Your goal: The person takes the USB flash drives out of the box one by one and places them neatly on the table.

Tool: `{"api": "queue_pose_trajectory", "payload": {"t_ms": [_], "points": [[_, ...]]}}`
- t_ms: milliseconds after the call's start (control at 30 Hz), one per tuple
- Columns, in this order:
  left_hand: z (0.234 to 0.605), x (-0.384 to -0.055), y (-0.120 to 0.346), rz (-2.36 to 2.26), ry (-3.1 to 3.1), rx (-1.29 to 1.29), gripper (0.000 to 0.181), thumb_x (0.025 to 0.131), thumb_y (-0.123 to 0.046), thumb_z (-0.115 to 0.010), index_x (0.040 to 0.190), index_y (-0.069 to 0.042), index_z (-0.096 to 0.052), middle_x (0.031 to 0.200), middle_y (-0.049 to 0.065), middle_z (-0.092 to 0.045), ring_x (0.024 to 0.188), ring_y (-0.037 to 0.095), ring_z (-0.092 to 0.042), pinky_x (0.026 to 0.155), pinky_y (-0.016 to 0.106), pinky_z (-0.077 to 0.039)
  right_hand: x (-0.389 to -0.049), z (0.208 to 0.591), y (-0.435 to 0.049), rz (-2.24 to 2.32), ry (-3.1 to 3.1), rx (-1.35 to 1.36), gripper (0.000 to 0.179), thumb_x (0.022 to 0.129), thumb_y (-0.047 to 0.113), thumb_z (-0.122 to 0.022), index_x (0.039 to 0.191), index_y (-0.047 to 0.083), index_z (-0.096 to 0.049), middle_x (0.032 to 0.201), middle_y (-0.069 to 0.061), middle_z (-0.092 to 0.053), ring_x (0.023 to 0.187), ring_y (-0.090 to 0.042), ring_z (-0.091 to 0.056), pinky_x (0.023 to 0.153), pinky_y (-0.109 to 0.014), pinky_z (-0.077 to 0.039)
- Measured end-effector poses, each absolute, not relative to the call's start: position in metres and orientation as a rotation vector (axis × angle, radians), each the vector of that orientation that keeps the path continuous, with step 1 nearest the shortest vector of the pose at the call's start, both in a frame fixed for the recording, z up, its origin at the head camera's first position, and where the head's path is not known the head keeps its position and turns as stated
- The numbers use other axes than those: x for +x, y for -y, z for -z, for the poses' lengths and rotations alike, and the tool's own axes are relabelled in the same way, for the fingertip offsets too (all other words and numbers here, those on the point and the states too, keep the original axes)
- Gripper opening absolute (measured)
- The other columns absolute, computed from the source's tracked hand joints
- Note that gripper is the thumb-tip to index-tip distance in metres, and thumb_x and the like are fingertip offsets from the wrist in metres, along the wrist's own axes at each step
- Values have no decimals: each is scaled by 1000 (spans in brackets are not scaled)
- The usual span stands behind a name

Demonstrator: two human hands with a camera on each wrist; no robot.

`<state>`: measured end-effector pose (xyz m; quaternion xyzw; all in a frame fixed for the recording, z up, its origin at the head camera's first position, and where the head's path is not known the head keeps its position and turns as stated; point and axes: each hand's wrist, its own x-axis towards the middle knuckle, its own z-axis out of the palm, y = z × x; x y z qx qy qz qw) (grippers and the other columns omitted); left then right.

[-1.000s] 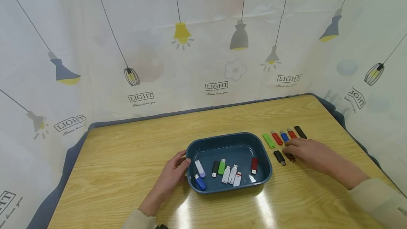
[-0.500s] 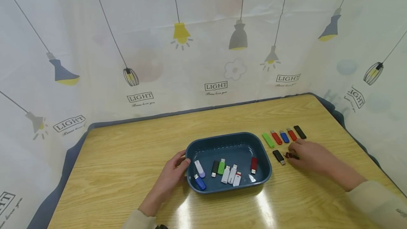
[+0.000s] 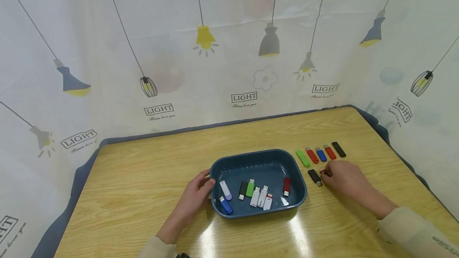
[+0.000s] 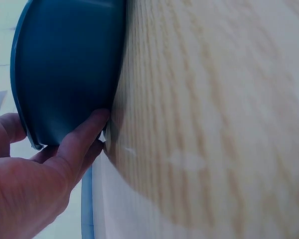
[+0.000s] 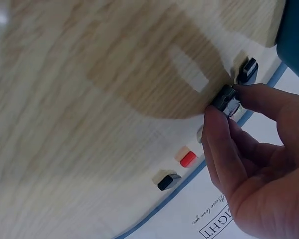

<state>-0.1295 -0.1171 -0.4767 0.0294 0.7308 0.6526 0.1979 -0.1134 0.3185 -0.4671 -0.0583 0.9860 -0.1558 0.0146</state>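
Note:
My left hand [image 3: 191, 196] holds the left end of a dark blue tray [image 3: 251, 168], thumb over the rim; in the left wrist view its fingers reach under the tray's outer wall [image 4: 70, 64]. Several USB sticks lie in the tray, among them a dark red one [image 3: 287, 185] on the right. Right of the tray, my right hand [image 3: 346, 178] pinches a dark USB stick [image 5: 224, 98] between thumb and fingertips, low over the table. Most of that stick is hidden by the fingers in the head view. A black USB stick [image 3: 314, 177] lies just left of it.
Beyond the right hand, a row of USB sticks lies on the wooden table [image 3: 150, 182]: green [image 3: 303, 158], red [image 3: 312, 155], blue [image 3: 321, 154], another red [image 3: 330, 152] and black [image 3: 338, 149]. A patterned curtain [image 3: 215, 71] hangs behind the table.
My right hand has drawn back from the row, uncovering the blue and red sticks, and the dark stick has turned in its fingers. The left hand and tray stay put.

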Motion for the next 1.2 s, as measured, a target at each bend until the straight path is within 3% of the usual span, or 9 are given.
{"api": "queue_pose_trajectory", "payload": {"t_ms": [233,367,500,633,900,1200], "points": [[475,-128,115,-1859,-2027,61,48,110,-21,-51,156,-7,-44,154,28,-45,132,42,-54,100,53,-54,-114,466,-316,488,-3061,-146,40,93,13,-72,61,16,-47,56,6,-34,52,-12,-31,51,-28,-23],[475,-128,116,-1853,-2028,69,49,110,-21,-51,156,-7,-43,155,27,-44,133,41,-54,100,53,-54,-114,463,-317,461,-3058,-138,33,93,17,-73,68,12,-53,59,2,-40,53,-14,-36,50,-29,-25],[476,-129,117,-1829,-2045,87,49,110,-22,-49,156,-7,-43,156,27,-43,134,42,-53,100,51,-54,-116,461,-320,343,-3143,-306,18,90,14,-79,90,-1,-68,78,-9,-59,66,-24,-57,54,-38,-49],[476,-128,117,-1827,-2050,89,49,111,-23,-49,157,-7,-42,156,27,-42,133,42,-53,100,51,-54,-117,462,-321,240,-3207,-677,30,83,2,-84,111,1,-73,102,-13,-65,88,-30,-64,73,-46,-60],[473,-127,116,-1837,-2051,60,49,110,-22,-51,156,-7,-43,155,28,-44,133,42,-54,98,51,-55,-123,466,-315,151,-3109,-1147,42,74,1,-91,112,10,-76,114,-10,-67,103,-30,-64,85,-48,-60],[474,-129,118,-1795,-2065,67,49,111,-24,-49,157,-9,-42,156,25,-43,134,40,-52,104,51,-52,-129,466,-306,160,-3064,-1123,25,81,3,-87,103,9,-76,98,-1,-66,88,-19,-63,76,-37,-60]]}}
